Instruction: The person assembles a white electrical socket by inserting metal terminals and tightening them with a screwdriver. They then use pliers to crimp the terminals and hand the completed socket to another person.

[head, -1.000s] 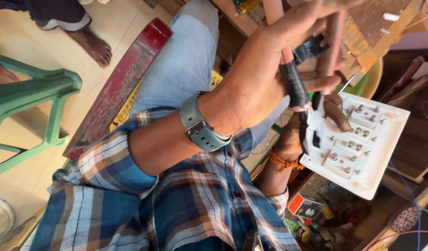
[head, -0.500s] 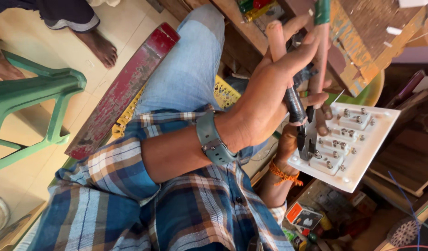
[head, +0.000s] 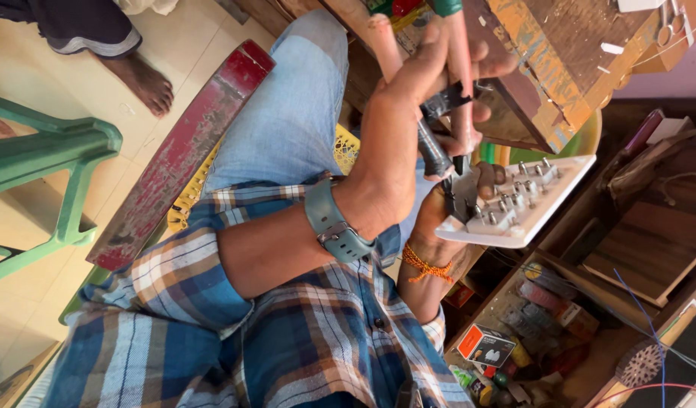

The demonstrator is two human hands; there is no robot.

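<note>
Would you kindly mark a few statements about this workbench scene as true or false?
1. The left hand, which wears a grey wristwatch, grips black-handled pliers. True.
2. The white switch plate lies flat on the floor. False: the right hand, with an orange thread at its wrist, holds it up from beneath.
3. A green plastic stool stands on the tiled floor. True.
4. The person wears a plain red shirt. False: the shirt is blue checked.
</note>
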